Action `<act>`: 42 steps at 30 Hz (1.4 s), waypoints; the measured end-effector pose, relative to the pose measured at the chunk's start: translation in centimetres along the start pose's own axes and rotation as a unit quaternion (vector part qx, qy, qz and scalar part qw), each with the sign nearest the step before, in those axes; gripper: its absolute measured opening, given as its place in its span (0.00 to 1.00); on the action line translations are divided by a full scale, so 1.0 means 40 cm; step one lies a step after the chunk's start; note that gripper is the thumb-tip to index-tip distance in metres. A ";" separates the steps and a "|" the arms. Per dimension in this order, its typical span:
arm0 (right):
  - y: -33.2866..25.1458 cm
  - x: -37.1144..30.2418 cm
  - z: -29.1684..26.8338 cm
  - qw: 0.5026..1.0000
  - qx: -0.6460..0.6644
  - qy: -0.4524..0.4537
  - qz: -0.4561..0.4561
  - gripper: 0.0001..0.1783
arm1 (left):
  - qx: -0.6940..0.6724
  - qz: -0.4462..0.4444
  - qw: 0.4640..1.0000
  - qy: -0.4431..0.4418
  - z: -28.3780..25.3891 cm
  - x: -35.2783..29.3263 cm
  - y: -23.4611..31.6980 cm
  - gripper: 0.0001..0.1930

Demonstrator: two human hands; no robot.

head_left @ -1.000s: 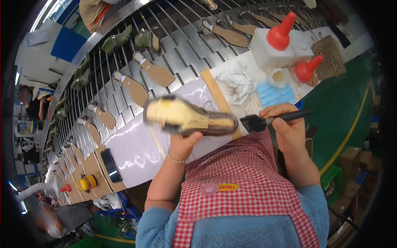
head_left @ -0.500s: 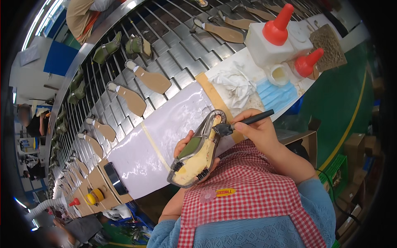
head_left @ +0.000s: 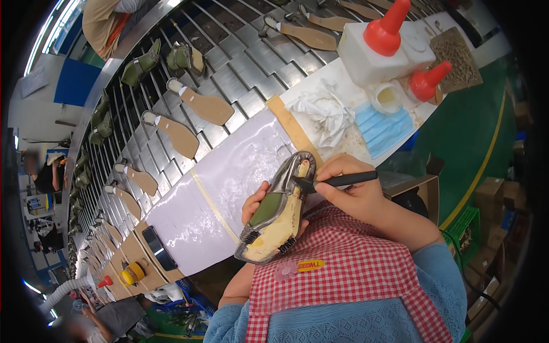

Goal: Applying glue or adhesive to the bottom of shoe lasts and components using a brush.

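Metal slatted conveyor (head_left: 251, 74) beyond glossy white sheet (head_left: 246, 154). Head view: long green shoe (head_left: 269, 210), over sheet's near right corner, clamped in left hand (head_left: 252, 204); right hand (head_left: 347, 191) pinches slim black-handled brush (head_left: 353, 179) against pale-yellow underside (head_left: 278, 235). Step seems brushing; next stroke calls for steady hold.

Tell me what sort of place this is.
Most likely a shoe factory's production line: a slatted metal conveyor bears tan sole-shaped pieces and green shoes, while the left hand holds an unfinished shoe and the right hand a black-handled brush.
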State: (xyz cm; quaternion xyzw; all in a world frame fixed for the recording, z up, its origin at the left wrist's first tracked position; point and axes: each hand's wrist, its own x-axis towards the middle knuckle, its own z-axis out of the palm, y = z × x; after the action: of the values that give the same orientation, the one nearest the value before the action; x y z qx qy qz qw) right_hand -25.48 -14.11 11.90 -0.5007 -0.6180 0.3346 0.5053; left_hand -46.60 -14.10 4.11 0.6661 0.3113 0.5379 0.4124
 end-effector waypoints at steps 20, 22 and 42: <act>-0.038 -0.006 0.009 0.995 0.059 -0.054 0.066 0.07 | 0.012 0.016 1.000 -0.001 -0.016 -0.001 0.005 0.53; -0.028 -0.005 0.011 0.988 0.099 -0.057 0.101 0.06 | 0.022 0.017 1.000 -0.005 -0.019 -0.001 0.007 0.53; -0.045 0.032 -0.117 0.929 0.330 0.102 0.131 0.09 | -0.480 -0.155 0.859 0.086 -0.241 0.652 -0.064 0.24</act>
State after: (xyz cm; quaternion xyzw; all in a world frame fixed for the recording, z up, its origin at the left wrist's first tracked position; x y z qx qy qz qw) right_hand -21.47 -13.82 15.15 -0.4140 -0.3466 0.5301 0.6538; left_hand -49.98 11.57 14.61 0.2795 0.1479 0.6050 0.7307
